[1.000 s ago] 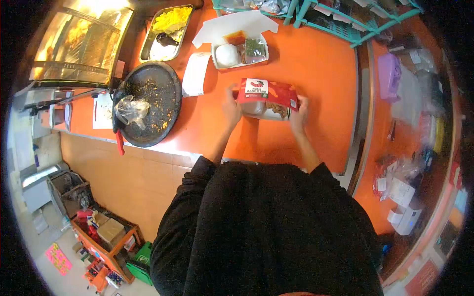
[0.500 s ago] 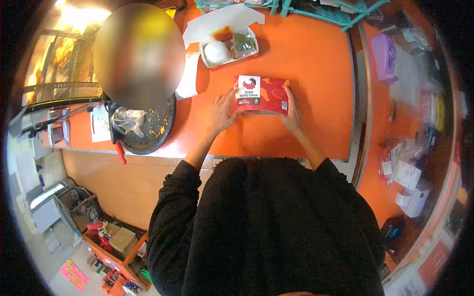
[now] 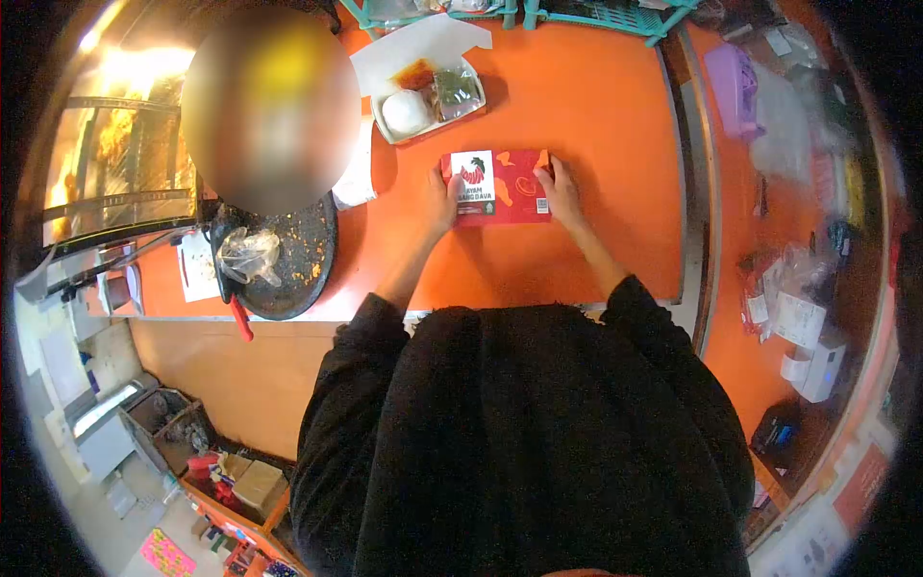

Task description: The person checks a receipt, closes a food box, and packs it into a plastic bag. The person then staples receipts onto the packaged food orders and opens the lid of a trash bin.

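A closed red food box with a white printed label lies on the orange table in front of me. My left hand grips its left side, thumb over the top near the label. On the right side, my right hand holds the box with the thumb on its top edge. Beyond it, slightly left, stands an open food box with its white lid raised. Inside are a white rounded mound that looks like rice, reddish sauce and a clear packet with something green.
At left, a dark round stone plate holds crumbs, a crumpled plastic bag and a red-handled tool. A person with a blurred head stands behind it. Teal racks line the far edge; a purple container sits at right.
The red box's front edge has closed down and it now lies flatter. Both thumbs have come onto its top. The camera view has shifted slightly.
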{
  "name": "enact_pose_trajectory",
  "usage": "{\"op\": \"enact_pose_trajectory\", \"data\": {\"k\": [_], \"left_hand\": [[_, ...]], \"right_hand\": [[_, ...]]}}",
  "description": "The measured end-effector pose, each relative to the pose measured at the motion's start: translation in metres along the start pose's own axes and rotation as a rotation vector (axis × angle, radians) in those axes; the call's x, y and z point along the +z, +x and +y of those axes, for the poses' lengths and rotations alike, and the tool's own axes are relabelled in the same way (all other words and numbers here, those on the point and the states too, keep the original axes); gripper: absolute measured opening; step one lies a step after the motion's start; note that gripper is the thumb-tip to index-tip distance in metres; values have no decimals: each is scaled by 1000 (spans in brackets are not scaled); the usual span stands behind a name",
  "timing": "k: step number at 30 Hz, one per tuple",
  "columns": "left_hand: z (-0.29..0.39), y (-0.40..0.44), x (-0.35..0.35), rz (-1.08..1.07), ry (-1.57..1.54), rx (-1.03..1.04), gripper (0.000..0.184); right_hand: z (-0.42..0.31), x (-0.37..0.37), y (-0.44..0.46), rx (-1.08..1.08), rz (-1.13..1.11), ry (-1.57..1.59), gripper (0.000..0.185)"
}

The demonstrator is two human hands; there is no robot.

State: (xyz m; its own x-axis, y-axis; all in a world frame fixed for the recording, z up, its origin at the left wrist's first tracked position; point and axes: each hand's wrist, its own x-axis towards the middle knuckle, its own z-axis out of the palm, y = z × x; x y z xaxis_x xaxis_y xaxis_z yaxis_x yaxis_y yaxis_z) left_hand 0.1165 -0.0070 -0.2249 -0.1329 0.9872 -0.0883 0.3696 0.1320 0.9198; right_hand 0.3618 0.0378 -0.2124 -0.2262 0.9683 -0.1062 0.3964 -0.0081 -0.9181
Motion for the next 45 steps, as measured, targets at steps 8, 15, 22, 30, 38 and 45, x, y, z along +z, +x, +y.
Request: {"op": "enact_pose_trajectory", "data": {"k": [8, 15, 22, 30, 38, 45], "left_hand": [[84, -27, -38, -262, 668, 468, 95], [91, -5, -31, -368, 849, 487, 100], [101, -1, -38, -450, 907, 544, 105], [98, -5, -36, -424, 898, 557, 93], [88, -7, -31, -464, 907, 570, 78], [53, -30, 5, -198, 814, 678, 59]], "right_hand": [[-77, -38, -13, -422, -325, -725, 94], [-77, -31, 7, -407, -453, -885, 95], [-77, -32, 7, -363, -517, -907, 85], [-63, -37, -7, -414, -435, -796, 73], [-43, -36, -4, -510, -411, -695, 67], [-43, -81, 4, -692, -318, -669, 61]]}}
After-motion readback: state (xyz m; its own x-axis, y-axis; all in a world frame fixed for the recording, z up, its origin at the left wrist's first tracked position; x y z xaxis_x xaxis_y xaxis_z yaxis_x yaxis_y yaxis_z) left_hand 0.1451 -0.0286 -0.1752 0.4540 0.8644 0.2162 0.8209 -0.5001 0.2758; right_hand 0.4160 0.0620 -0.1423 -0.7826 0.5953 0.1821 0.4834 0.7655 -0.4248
